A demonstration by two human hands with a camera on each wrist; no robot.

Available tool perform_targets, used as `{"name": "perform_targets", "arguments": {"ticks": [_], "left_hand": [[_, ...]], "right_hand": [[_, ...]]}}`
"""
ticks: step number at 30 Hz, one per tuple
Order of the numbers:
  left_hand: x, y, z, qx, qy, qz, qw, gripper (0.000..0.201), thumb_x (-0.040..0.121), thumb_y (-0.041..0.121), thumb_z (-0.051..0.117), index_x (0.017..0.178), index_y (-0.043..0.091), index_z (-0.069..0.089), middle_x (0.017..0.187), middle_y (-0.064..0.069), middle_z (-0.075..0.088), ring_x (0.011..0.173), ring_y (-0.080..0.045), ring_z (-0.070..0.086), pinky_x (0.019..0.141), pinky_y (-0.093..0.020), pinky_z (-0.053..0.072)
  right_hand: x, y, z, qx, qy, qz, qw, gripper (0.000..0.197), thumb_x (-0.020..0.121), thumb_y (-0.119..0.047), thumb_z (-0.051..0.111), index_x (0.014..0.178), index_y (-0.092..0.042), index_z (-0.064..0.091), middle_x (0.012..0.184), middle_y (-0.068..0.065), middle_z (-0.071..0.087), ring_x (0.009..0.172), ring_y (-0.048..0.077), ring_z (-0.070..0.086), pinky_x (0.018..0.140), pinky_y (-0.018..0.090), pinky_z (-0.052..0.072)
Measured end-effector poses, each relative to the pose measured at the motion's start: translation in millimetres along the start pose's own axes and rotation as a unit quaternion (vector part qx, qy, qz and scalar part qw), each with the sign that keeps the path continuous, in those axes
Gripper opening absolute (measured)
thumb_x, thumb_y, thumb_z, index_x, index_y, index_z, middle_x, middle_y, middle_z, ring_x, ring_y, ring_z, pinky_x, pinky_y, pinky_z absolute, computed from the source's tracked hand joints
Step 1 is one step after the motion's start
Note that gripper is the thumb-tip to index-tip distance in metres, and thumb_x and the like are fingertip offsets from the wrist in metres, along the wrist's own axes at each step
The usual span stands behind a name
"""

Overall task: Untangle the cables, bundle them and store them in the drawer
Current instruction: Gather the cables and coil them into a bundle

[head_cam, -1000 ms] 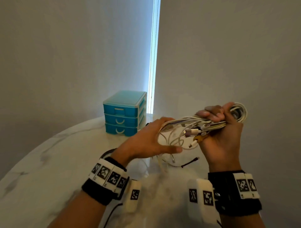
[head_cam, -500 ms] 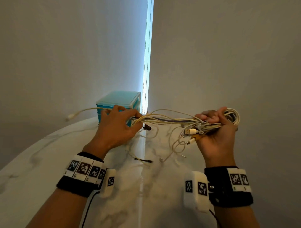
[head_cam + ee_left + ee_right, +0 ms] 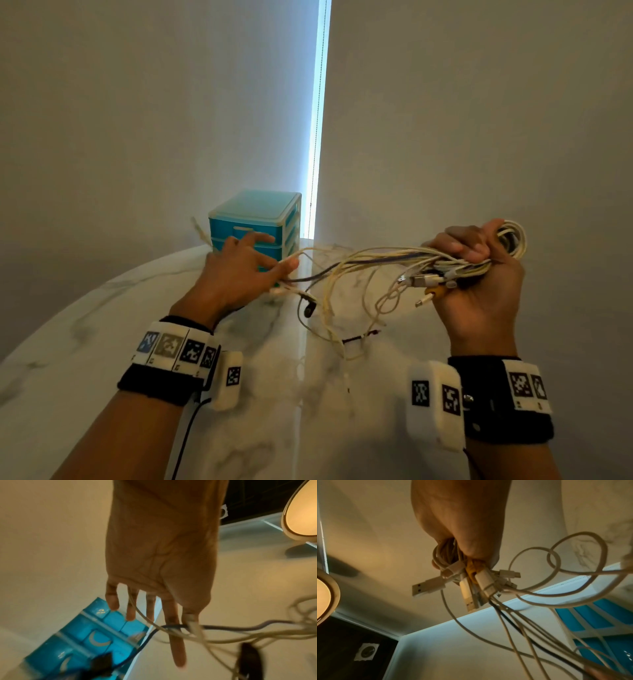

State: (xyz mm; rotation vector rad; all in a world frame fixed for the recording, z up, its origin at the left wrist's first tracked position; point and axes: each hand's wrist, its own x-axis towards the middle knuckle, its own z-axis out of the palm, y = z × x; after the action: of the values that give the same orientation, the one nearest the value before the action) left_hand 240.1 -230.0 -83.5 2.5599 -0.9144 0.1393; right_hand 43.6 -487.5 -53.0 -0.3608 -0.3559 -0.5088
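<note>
A tangle of mostly white cables (image 3: 455, 267) is gripped as a looped bundle in my raised right hand (image 3: 469, 253), with USB plugs (image 3: 471, 577) sticking out below the fist. Loose strands (image 3: 342, 263), one of them dark, stretch left to my left hand (image 3: 274, 253). Its fingers (image 3: 176, 642) are straight and spread, and strands run across the thumb and between the fingers. A dark connector (image 3: 309, 310) dangles below. Behind the left hand, the blue three-drawer unit (image 3: 257, 212) stands with its drawers closed.
Both hands hover over a round white marble table (image 3: 102, 342). A short black cable (image 3: 359, 337) lies on it under the hanging loops. Grey walls stand close behind, with a bright slit (image 3: 317, 137) between them. The drawer unit (image 3: 96, 635) sits at the table's far edge.
My left hand drew strands out to the left in a grip, and its fingers have since straightened and spread. The strands now sag. The right hand keeps its grip.
</note>
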Motion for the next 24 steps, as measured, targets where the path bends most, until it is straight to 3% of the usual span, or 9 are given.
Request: {"name": "perform_targets", "arguments": {"ticks": [3, 6, 9, 12, 16, 18, 20, 22, 24], "left_hand": [[2.8, -23.5, 4.5, -0.060, 0.086, -0.026, 0.994, 0.021, 0.091, 0.063, 0.070, 0.111, 0.058, 0.075, 0.160, 0.014, 0.040, 0.142, -0.022, 0.039, 0.112, -0.053, 0.044], [7.6, -28.8, 9.0, -0.075, -0.036, -0.034, 0.996, 0.076, 0.087, 0.042, 0.085, 0.146, 0.061, 0.041, 0.165, 0.005, 0.023, 0.142, -0.027, 0.045, 0.114, -0.047, 0.049], [2.4, -21.2, 5.7, -0.110, -0.190, -0.034, 0.975, 0.119, 0.086, 0.027, 0.089, 0.165, 0.050, 0.004, 0.163, -0.002, 0.024, 0.122, -0.025, 0.060, 0.090, -0.034, 0.062], [-5.8, -28.0, -5.3, -0.231, -0.176, -0.012, 0.957, 0.089, 0.090, 0.008, 0.083, 0.157, 0.050, 0.039, 0.137, 0.005, 0.066, 0.104, -0.024, 0.074, 0.079, -0.036, 0.066], [-1.5, -49.4, -14.8, -0.291, 0.059, -0.068, 0.952, 0.051, 0.096, -0.011, 0.062, 0.106, 0.034, 0.083, 0.117, -0.002, 0.075, 0.104, -0.026, 0.074, 0.065, -0.036, 0.066], [-0.2, -57.4, -17.9, -0.291, 0.063, -0.106, 0.949, 0.036, 0.101, -0.003, 0.064, 0.104, 0.027, 0.084, 0.122, -0.008, 0.069, 0.107, -0.028, 0.070, 0.060, -0.038, 0.067], [-2.4, -65.4, -24.4, -0.225, -0.034, -0.135, 0.964, 0.013, 0.099, 0.023, 0.075, 0.109, 0.029, 0.081, 0.130, -0.008, 0.064, 0.110, -0.028, 0.066, 0.062, -0.039, 0.066], [-7.0, -65.4, -34.3, -0.129, -0.092, -0.124, 0.980, 0.019, 0.094, 0.043, 0.077, 0.107, 0.030, 0.079, 0.136, -0.002, 0.062, 0.114, -0.022, 0.061, 0.075, -0.037, 0.060], [-13.5, -49.0, -48.4, -0.077, -0.033, -0.062, 0.995, 0.025, 0.092, 0.054, 0.073, 0.098, 0.030, 0.077, 0.132, 0.003, 0.064, 0.108, -0.010, 0.059, 0.083, -0.029, 0.048]], "right_hand": [[-0.7, -7.4, -2.6, -0.021, -0.004, -0.021, 1.000, 0.048, 0.116, -0.039, 0.041, 0.071, -0.021, 0.045, 0.065, -0.008, 0.050, 0.068, 0.007, 0.042, 0.075, 0.023, 0.044], [2.2, -6.5, -5.1, -0.048, 0.007, -0.034, 0.998, 0.049, 0.116, -0.039, 0.043, 0.070, -0.022, 0.046, 0.065, -0.010, 0.048, 0.071, 0.005, 0.033, 0.078, 0.022, 0.040], [2.9, -11.5, -9.2, -0.008, 0.013, -0.070, 0.997, 0.040, 0.114, -0.029, 0.048, 0.074, -0.023, 0.047, 0.065, -0.009, 0.047, 0.066, 0.005, 0.037, 0.075, 0.023, 0.043], [0.2, -21.2, -11.6, 0.037, 0.021, -0.130, 0.991, 0.041, 0.113, -0.019, 0.046, 0.074, -0.023, 0.057, 0.065, -0.008, 0.047, 0.059, 0.007, 0.044, 0.068, 0.024, 0.046], [-0.7, -20.5, -12.7, 0.015, 0.056, -0.164, 0.985, 0.051, 0.114, -0.017, 0.043, 0.072, -0.024, 0.071, 0.064, -0.008, 0.047, 0.059, 0.006, 0.044, 0.066, 0.022, 0.045], [0.1, -15.6, -9.1, -0.040, 0.088, -0.174, 0.980, 0.059, 0.114, -0.021, 0.043, 0.063, -0.025, 0.071, 0.060, -0.009, 0.047, 0.056, 0.005, 0.044, 0.067, 0.021, 0.045], [1.8, -7.9, -6.8, -0.107, 0.119, -0.182, 0.970, 0.061, 0.115, -0.024, 0.044, 0.058, -0.026, 0.066, 0.058, -0.009, 0.047, 0.052, 0.006, 0.045, 0.066, 0.022, 0.048], [5.0, 1.4, -9.0, -0.148, 0.143, -0.182, 0.962, 0.050, 0.114, -0.024, 0.048, 0.065, -0.024, 0.058, 0.060, -0.006, 0.045, 0.053, 0.009, 0.045, 0.066, 0.025, 0.052], [8.1, 13.8, -11.1, -0.171, 0.154, -0.157, 0.960, 0.039, 0.112, -0.023, 0.050, 0.073, -0.024, 0.055, 0.064, -0.005, 0.044, 0.055, 0.010, 0.044, 0.068, 0.026, 0.052]]}}
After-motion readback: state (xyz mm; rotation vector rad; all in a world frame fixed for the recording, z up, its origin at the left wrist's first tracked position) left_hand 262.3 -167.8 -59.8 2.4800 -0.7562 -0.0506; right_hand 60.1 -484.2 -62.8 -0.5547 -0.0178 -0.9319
